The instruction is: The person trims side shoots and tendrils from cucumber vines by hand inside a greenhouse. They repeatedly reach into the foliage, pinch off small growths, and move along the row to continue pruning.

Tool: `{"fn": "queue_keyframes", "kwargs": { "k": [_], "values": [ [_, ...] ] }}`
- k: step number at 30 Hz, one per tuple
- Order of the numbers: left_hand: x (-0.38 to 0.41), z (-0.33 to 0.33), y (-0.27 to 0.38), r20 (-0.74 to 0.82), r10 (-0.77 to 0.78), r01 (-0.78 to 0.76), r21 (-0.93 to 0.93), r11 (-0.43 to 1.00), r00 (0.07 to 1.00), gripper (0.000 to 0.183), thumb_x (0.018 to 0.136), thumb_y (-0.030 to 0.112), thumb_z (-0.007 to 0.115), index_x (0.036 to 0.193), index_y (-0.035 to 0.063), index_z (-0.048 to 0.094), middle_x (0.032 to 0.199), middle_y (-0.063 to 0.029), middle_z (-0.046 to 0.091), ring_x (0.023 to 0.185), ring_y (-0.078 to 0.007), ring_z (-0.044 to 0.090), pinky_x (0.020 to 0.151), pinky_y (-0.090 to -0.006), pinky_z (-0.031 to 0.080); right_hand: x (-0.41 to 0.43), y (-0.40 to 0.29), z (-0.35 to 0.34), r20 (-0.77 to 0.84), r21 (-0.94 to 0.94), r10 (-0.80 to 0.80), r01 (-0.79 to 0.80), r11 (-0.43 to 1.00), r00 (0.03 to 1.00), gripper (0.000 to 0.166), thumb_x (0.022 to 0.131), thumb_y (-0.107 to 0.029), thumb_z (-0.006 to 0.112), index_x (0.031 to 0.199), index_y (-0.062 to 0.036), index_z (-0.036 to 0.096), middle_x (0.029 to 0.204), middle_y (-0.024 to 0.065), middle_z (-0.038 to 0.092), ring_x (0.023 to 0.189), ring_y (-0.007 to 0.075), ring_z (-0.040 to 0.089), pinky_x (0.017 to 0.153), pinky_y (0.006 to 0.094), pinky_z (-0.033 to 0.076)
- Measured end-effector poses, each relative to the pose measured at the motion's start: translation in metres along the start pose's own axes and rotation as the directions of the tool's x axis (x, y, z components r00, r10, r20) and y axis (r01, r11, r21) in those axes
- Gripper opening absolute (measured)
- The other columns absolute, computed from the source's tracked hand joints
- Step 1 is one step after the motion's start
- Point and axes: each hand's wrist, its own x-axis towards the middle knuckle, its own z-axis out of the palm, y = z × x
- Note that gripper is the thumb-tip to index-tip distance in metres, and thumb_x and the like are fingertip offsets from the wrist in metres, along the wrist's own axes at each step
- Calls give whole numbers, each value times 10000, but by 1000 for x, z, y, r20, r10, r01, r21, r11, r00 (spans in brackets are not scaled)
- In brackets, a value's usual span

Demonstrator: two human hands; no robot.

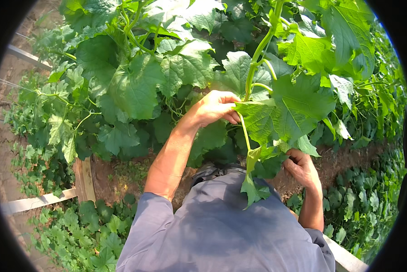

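Note:
My left hand (220, 108) is closed around a green vine shoot near the middle of the view, just below a thick climbing vine stem (254, 68). From its fingers a thin pale stalk (245, 131) hangs down to small lobed leaves (252, 190) in front of my shirt. Large lobed leaves (285, 108) spread between my two hands. Lower right, my right hand (300, 166) is bent with thumb and fingers together beside the edge of a leaf. Its fingertips are partly hidden, so what it holds cannot be told.
Dense leafy vines (135, 85) fill the area before me, with thin curling tendrils. At the left are a wooden post (84, 180), a pale rail (40, 202), another rail (30, 57) and thin wires. Bare soil (343, 158) shows beneath, and more vines grow at the right.

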Motion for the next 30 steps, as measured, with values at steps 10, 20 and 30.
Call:
{"fn": "queue_keyframes", "kwargs": {
  "k": [10,20,30],
  "values": [
    [6,34,-22,-132,-106,68,-263,962,986,219,939,55,578,1128,-52,601,972,-124,669,803,-194,675,737,-324,593,57,105,72,131,416,-87,24,909,988,260,951,-198,593,1137,-21,552,842,93,607,720,141,591,616,264,480],
    [12,63,-8,-114,81,-11,516,857,990,215,918,-4,578,1124,0,638,993,-49,700,922,-110,632,859,-268,503,136,43,57,89,445,67,-100,890,994,426,1006,-421,469,942,-13,574,679,65,557,444,100,445,344,227,247],
    [19,77,-9,-132,122,-20,596,802,984,231,910,90,596,1131,49,653,993,-114,709,920,-188,662,845,-324,503,144,62,48,218,703,-163,-39,710,962,249,1010,-290,522,1080,-52,533,831,48,557,642,116,503,480,252,391]
  ]
}}
